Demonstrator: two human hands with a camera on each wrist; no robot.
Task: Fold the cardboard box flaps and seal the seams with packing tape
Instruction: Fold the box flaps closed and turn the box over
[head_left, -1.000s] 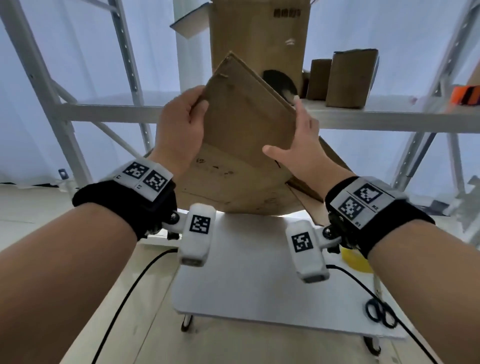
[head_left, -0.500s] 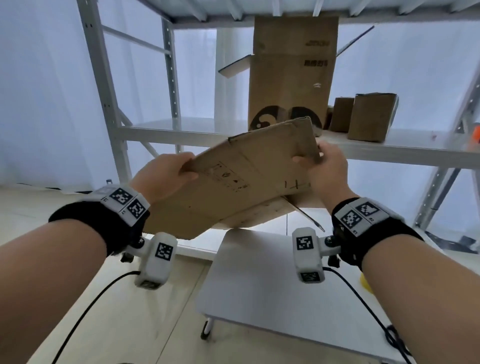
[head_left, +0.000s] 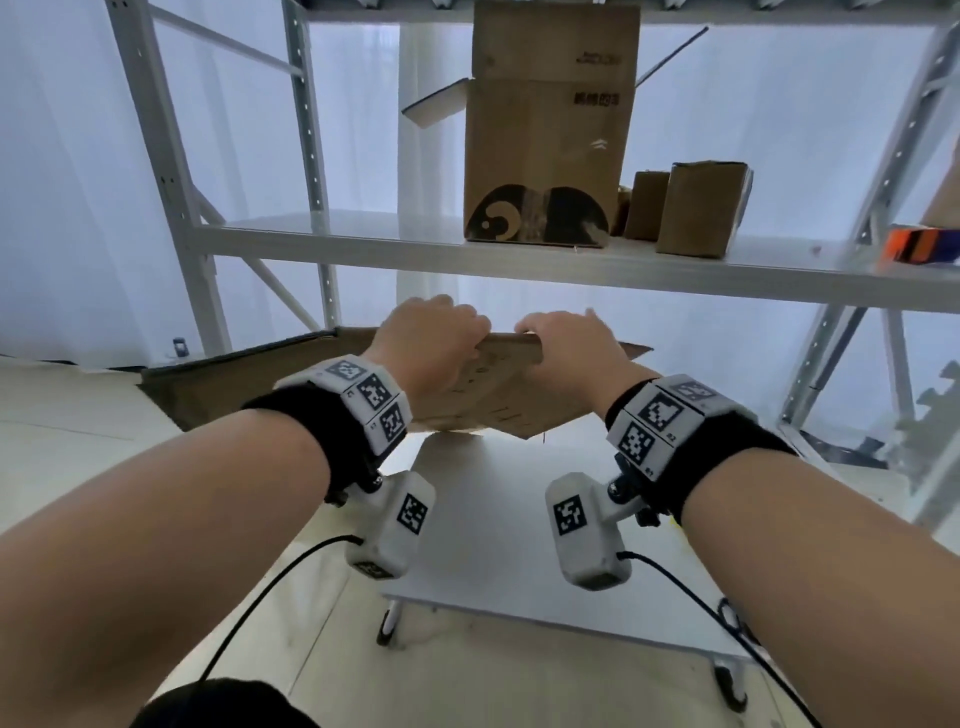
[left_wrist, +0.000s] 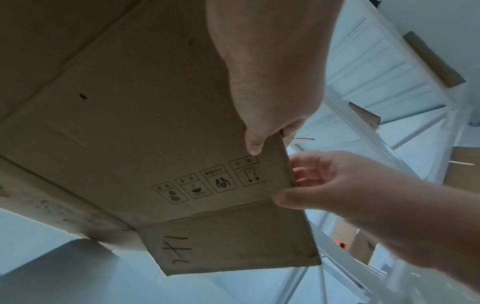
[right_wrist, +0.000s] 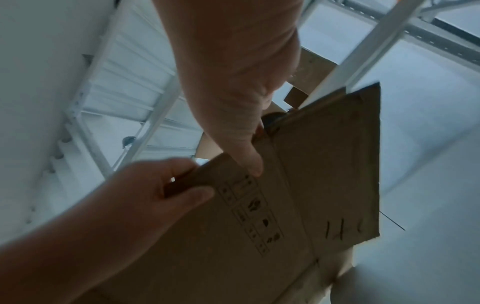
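Observation:
I hold a flattened brown cardboard box (head_left: 498, 405) nearly level in the air above a small white table (head_left: 519, 530). My left hand (head_left: 436, 332) and right hand (head_left: 561, 338) grip its far edge side by side, fingers curled over the top. In the left wrist view my left hand's thumb (left_wrist: 254, 144) presses the printed underside of the box (left_wrist: 130, 123), and my right hand (left_wrist: 324, 185) pinches the edge beside it. The right wrist view shows the same grip on the box (right_wrist: 324, 185), with my right hand (right_wrist: 246, 156) above and my left hand (right_wrist: 168, 191) below. No tape is in sight.
A white metal rack shelf (head_left: 363, 249) crosses just beyond the hands. On it stand a tall open cardboard box (head_left: 550, 156), two small boxes (head_left: 701, 208) and an orange object (head_left: 919, 244) at the far right. Cables hang from both wrist cameras.
The box has tipped from upright to nearly flat and come lower. Both hands have shifted from its side edges to its far edge, close together.

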